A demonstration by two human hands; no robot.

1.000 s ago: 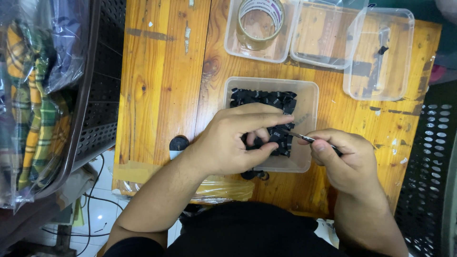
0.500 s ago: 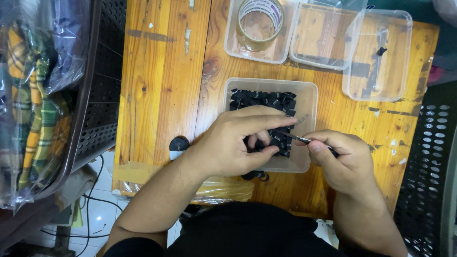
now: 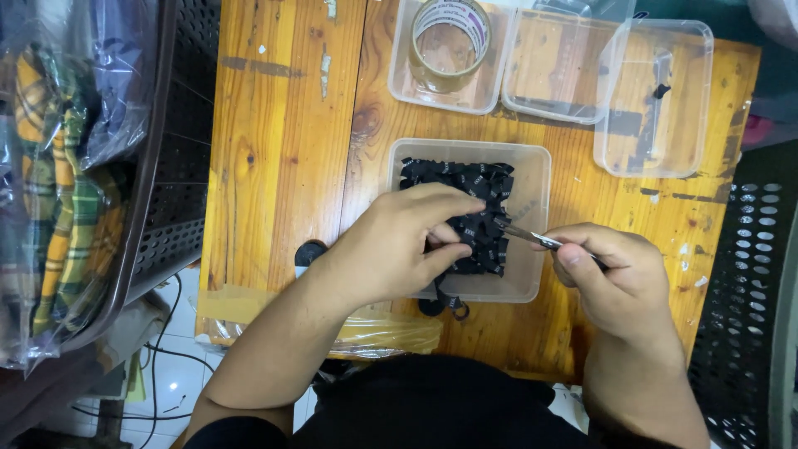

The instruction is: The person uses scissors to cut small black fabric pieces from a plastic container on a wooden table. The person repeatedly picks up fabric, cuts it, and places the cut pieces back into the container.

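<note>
Two hands over tray [image 3: 536, 170]: left hand [image 3: 399, 249] pinches black labels [image 3: 478, 208]; right hand [image 3: 619, 278] grips tweezers [image 3: 532, 239], tips pointing left at the labels, touching.

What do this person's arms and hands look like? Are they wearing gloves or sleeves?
Both arms are bare from the elbow down, with no sleeves showing. The left hand and right hand wear no gloves, and no rings, watch or bracelets can be seen. The fingers have short nails. A dark garment covers the body below.
</note>
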